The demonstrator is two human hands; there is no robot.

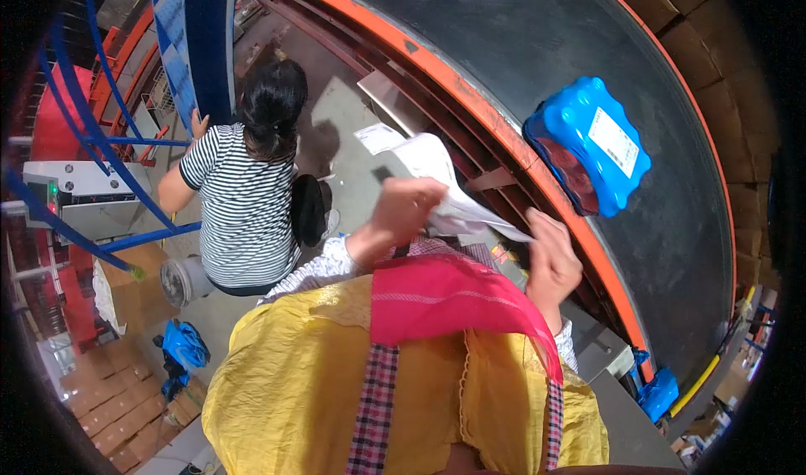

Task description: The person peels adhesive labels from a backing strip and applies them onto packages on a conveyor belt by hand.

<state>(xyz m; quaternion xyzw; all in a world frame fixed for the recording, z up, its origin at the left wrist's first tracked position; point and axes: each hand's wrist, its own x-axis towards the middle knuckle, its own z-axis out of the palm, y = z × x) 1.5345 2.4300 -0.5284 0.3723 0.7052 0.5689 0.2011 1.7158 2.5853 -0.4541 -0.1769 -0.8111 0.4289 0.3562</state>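
Note:
A crumpled white paper sheet (pixel 457 202) stretches between my two hands, in front of my chest. Its upper part hangs down and away over the floor. My left hand (pixel 403 215) is closed, with its fingers pinched on the sheet's near left side. At the sheet's right-hand corner, my right hand (pixel 550 261) has curled fingers pinching the edge. To the right, a blue plastic-wrapped bundle (pixel 592 148) with a white printed label (pixel 614 142) sits on the black conveyor belt (pixel 672 248), apart from both hands.
An orange conveyor rail (pixel 495 118) curves along my right. A person in a striped shirt (pixel 243 206) sits at the left beside blue metal framing (pixel 197 47). Crumpled blue plastic (pixel 183 345) lies at lower left, near stacked cardboard boxes (pixel 113 391). A grey machine (pixel 84 194) stands far left.

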